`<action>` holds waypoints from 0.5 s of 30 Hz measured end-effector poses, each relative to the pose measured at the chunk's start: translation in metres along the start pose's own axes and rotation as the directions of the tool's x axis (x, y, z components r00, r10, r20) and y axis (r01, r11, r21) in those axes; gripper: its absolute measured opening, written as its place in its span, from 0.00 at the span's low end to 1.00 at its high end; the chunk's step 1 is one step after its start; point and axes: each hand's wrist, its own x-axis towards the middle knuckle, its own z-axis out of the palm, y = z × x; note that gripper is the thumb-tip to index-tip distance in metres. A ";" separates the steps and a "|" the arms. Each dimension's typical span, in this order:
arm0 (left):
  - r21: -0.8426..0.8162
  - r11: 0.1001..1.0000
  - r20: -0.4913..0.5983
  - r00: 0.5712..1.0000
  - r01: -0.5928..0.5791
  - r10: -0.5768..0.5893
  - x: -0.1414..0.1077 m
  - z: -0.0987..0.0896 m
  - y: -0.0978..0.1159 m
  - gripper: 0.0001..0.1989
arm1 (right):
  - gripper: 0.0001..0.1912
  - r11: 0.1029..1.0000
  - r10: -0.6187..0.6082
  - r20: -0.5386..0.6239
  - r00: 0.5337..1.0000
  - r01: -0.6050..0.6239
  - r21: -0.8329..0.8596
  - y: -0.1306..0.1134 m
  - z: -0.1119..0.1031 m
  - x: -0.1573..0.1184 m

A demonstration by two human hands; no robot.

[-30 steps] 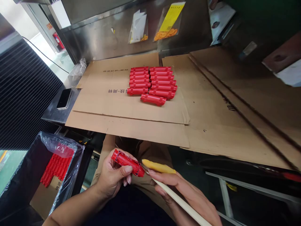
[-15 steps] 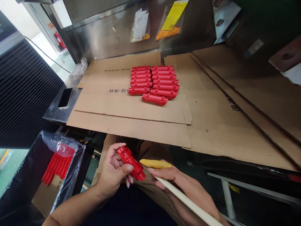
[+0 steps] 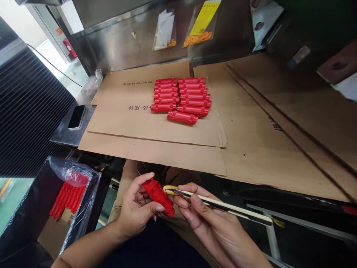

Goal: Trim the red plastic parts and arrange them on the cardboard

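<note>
My left hand grips a red plastic part between thumb and fingers, over my lap and below the bench edge. The part is tilted, and its slotted, hollow side faces up. My right hand is closed around a long thin cream-and-dark tool, whose narrow end points at the red part. A yellow finger cover shows at my right hand's fingertips, close beside the red part. Whether the tool's tip touches the part, I cannot tell.
Two columns of similar red parts lie on cardboard covering the bench. At lower left, a plastic-lined bin holds more red parts. A phone rests at the bench's left. Bags of orange rings hang behind.
My right hand has turned over, bringing the tool from pointing down and right to lying flatter. The red part has rolled slightly in my left hand.
</note>
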 end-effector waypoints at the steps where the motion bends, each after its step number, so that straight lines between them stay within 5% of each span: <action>1: 0.019 1.000 -0.008 1.000 -0.021 0.021 0.000 0.001 0.001 0.31 | 0.16 0.999 0.026 -0.015 1.000 -0.026 0.028 0.000 0.001 0.000; 9: 0.196 0.965 0.019 0.984 -0.176 0.175 0.001 -0.004 -0.005 0.31 | 0.22 0.972 0.184 -0.116 0.976 -0.163 0.169 0.001 0.000 -0.004; 15: 0.196 0.946 0.053 0.966 -0.259 0.253 0.003 -0.008 -0.013 0.26 | 0.19 0.931 0.267 0.084 0.960 -0.280 0.234 0.017 -0.005 -0.013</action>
